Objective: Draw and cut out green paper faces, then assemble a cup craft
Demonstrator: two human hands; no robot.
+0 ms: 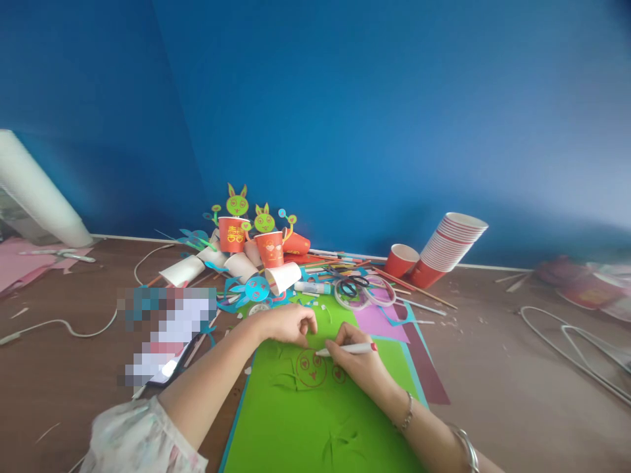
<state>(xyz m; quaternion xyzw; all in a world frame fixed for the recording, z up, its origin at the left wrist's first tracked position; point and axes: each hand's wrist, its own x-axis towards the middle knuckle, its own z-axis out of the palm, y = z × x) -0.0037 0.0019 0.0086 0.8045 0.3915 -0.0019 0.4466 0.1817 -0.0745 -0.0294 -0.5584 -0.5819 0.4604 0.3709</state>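
In the head view, I am seeing the green paper (276,433) lying on the counter (483,394), with a red-lined face drawing (312,377) sitting between my hands. My right hand (363,369) is pinching the white marker (352,349), its grip clamped around the barrel and its tip pointing at the face's upper edge. My left hand (288,324) is curling just beyond the outline, its grip empty, thumb and forefinger slightly apart. For a clean line, I am judging that light, even pressure is serving best, with the left fingers steadying the paper outside the marker's path and avoiding the curled slivers (284,380).
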